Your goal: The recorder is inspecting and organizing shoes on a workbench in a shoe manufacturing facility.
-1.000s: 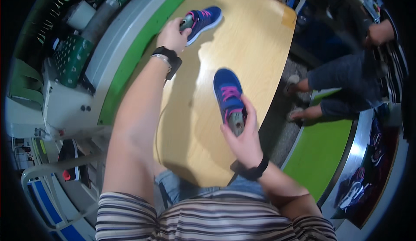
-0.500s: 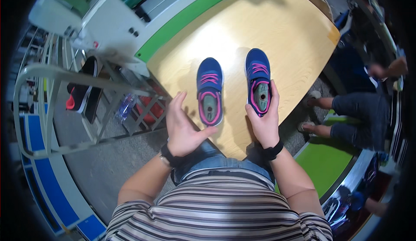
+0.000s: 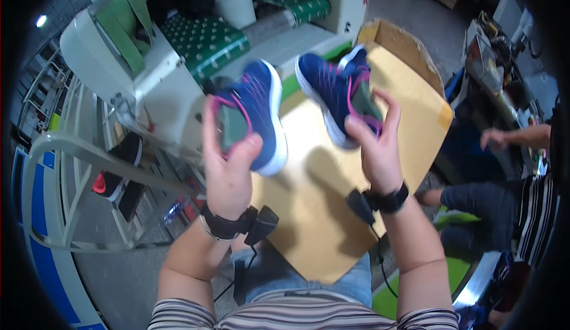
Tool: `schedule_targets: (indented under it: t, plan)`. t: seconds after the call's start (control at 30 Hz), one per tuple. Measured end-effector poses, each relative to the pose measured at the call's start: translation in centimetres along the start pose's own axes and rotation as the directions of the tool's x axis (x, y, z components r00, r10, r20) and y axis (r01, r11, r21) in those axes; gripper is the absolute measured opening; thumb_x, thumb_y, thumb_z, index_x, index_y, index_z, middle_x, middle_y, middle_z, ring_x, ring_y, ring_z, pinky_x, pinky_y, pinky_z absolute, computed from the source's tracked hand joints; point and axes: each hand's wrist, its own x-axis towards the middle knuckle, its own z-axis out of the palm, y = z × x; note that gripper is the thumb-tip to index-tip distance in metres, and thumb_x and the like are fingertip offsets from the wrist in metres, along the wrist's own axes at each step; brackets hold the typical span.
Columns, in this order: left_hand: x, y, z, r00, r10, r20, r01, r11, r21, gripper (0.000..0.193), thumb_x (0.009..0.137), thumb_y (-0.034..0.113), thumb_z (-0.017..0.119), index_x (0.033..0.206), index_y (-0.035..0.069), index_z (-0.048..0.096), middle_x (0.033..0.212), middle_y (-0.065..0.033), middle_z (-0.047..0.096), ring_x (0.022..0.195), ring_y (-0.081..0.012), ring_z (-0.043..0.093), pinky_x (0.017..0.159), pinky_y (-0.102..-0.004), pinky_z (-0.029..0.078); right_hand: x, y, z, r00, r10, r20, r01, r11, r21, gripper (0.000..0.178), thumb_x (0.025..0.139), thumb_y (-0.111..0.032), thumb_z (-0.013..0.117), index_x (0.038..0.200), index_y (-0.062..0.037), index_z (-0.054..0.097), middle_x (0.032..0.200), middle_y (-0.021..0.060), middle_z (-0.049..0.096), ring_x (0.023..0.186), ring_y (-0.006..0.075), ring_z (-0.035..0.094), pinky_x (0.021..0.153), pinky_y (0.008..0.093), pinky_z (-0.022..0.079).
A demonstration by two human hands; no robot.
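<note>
Two navy sneakers with pink laces, pink collar lining and white soles are up off the tabletop. My left hand [image 3: 230,172] grips the left sneaker [image 3: 261,107] at its heel end, thumb and fingers on either side of the opening. That shoe is tilted, its white sole edge turned to the right. My right hand [image 3: 381,152] has the right sneaker [image 3: 325,89] by the heel, with its sole edge facing left. Greyish-green insoles show inside both. Behind the right sneaker's toe, a small blue and white shape [image 3: 355,57] is partly hidden. Black bands circle both wrists.
Beneath the shoes lies a light wooden table [image 3: 297,223], with a cardboard piece [image 3: 404,42] at its far end. A machine with a green belt [image 3: 205,42] stands beyond. Left is a metal rack [image 3: 89,143] holding a black shoe. At right, another person's arm [image 3: 516,137] reaches in.
Both sneakers have risen from the table and tilted, soles turning toward each other. My left hand, empty before, now holds the left sneaker. The view has shifted to show more of the machine.
</note>
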Motion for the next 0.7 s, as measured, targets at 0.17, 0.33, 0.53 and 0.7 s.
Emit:
schedule_targets:
  t: [0.17,0.33,0.53,0.7]
  plan:
    - [13.4,2.7,2.7,0.9,0.433,-0.055,-0.365,0.815,0.45,0.093,0.083,0.014,0.071,0.153,-0.009,0.015,0.142,-0.021,0.041,0.125,-0.0261,0.047,0.108,-0.0329,0.036,21.5,-0.6,3.9,0.857,-0.509,0.085,0.513,0.823,-0.245,0.06,0.083,-0.021,0.079,0.134,-0.0062,0.051,0.12,0.0144,0.064,0.106,0.0223,0.064,0.091,0.0324,0.051]
    - [26.3,-1.3,-2.7,0.89,0.408,-0.202,-0.045,0.52,0.853,0.099,0.074,0.032,0.081,0.146,-0.011,0.028,0.143,-0.0349,0.035,0.136,-0.046,0.037,0.114,-0.0436,0.031,31.9,5.7,6.3,0.942,-0.3,0.147,0.295,0.539,-0.789,0.078,0.09,-0.02,0.065,0.156,-0.036,0.025,0.155,0.021,0.037,0.139,0.0372,0.042,0.113,0.0502,0.036]
    - [11.2,-4.8,-0.3,0.904,0.34,0.26,-0.392,0.414,0.821,0.088,0.089,0.02,0.07,0.156,-0.001,0.018,0.159,-0.0264,0.014,0.148,-0.0392,0.017,0.12,-0.0436,0.019,25.2,14.1,0.7,0.993,-0.117,0.002,0.031,0.246,-0.969,0.07,0.095,-0.038,0.054,0.157,-0.0236,0.026,0.158,0.0176,0.03,0.148,0.0388,0.023,0.117,0.0632,0.014]
    - [-3.8,-8.3,-2.9,0.829,-0.515,0.217,-0.182,0.119,0.976,0.099,0.085,0.039,0.073,0.159,0.008,0.015,0.163,-0.0286,-0.002,0.15,-0.0486,0.0,0.117,-0.0618,0.008,17.7,14.7,-6.0,0.982,0.16,0.104,0.1,0.033,-0.994,0.064,0.094,-0.061,0.05,0.144,-0.0211,0.046,0.157,0.005,0.033,0.15,0.0278,0.019,0.108,0.0782,0.013]
